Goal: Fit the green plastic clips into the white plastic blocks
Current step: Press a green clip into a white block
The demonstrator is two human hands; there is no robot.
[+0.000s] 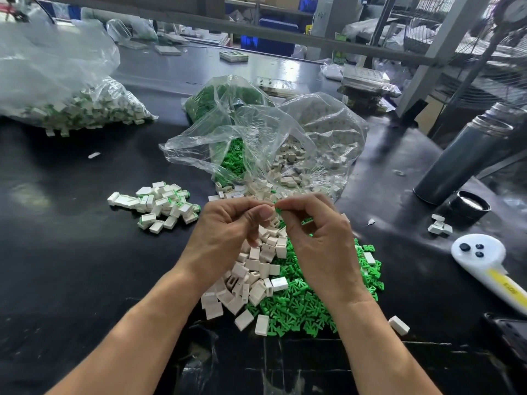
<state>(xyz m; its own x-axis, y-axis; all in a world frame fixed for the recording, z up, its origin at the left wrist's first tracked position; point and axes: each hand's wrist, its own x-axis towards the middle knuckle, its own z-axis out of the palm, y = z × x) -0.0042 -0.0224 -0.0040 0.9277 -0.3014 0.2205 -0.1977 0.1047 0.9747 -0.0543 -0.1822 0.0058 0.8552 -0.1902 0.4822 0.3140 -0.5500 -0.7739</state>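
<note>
Green clip [278,210] sits pinched in our right hand [319,240] fingers, left hand [228,232] fingers curled over something unseen; misalignment risks dropping it into the bench [85,266] pile.

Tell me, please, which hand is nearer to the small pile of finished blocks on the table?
The left hand. The pile of finished blocks lies just to its left on the table, apart from it. The right hand is farther, on the other side of the left hand.

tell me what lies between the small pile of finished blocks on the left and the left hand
Nothing: in the head view, bare black tabletop separates the finished pile from the left hand.
</note>
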